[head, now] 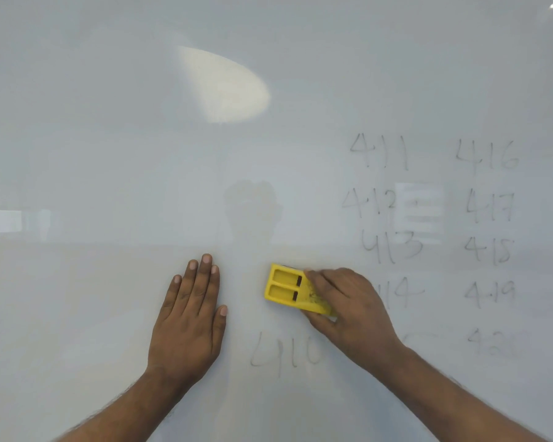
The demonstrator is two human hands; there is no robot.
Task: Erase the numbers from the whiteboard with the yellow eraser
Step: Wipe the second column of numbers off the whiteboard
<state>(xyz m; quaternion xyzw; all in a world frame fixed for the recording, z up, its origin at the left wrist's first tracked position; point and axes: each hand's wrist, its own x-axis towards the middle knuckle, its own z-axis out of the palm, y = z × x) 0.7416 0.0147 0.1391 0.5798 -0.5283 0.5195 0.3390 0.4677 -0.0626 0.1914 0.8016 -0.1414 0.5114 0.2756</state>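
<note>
The whiteboard fills the whole view. My right hand grips the yellow eraser and presses it flat on the board near the lower middle. Just below the eraser is the faint number 410. To the right stand two columns of faint grey numbers: 411, 412, 413 and 414 in one, 416, 417, 418, 419 and a smudged number below in the other. My right hand covers part of 414. My left hand lies flat on the board, fingers together, left of the eraser.
A bright oval light reflection sits on the upper middle of the board. A dim reflection of a person shows above the eraser. The left half of the board carries no writing.
</note>
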